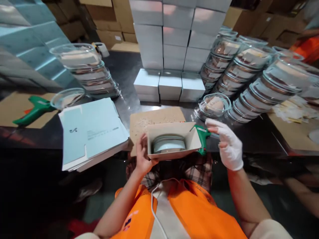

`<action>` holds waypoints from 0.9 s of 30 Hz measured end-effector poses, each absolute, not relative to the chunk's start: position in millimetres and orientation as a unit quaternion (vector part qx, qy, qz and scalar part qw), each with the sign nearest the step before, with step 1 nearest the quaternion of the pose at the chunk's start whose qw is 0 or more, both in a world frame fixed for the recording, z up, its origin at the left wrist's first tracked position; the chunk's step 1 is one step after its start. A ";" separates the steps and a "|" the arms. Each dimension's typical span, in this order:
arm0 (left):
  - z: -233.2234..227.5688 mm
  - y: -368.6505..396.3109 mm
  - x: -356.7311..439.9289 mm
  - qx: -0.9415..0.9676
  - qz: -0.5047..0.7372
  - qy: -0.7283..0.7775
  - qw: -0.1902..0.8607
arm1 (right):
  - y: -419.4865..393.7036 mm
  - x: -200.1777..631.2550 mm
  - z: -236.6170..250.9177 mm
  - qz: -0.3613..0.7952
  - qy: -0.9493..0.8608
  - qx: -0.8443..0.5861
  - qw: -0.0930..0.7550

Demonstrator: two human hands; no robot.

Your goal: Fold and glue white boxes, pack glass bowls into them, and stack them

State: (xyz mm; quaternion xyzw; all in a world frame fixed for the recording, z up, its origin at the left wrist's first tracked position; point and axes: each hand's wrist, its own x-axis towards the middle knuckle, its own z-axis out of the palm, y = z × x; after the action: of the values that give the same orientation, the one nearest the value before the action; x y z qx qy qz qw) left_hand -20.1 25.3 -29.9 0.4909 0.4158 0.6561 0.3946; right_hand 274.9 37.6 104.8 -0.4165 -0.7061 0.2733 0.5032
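Note:
An open-topped cardboard box [191, 141] sits at the table's front edge, with stacked round glass dishes [169, 143] inside it. My bare left hand [144, 155] grips the box by its left end. In a white glove with some fingertips bare, my right hand [228, 142] is raised to the right of the box, fingers apart and nothing in them. Close by, between box and glove, lies a green glue gun [203, 136], partly hidden by the box. Just beyond the glove a round glass dish [216, 105] with a paper insert stands on the table.
Flat pale-blue printed card sheets [91, 129] are piled at left, beside another green glue gun [35, 110]. Stacked glass dishes stand left [84, 69] and right [259, 89]. White boxes [171, 49] rise at the back. Cardboard [157, 118] lies behind the box. Another person's arm [301, 192] shows at right.

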 end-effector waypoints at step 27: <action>-20.3 36.4 -41.5 0.698 0.621 0.340 0.105 | 40.7 287.3 39.3 0.247 -0.478 -0.825 0.169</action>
State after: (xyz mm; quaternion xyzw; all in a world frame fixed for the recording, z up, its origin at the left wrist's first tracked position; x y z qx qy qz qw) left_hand -41.5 36.4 -20.3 0.6983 0.3395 0.6213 0.1053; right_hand 287.3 40.7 39.3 -0.8255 -0.4784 0.2475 0.1687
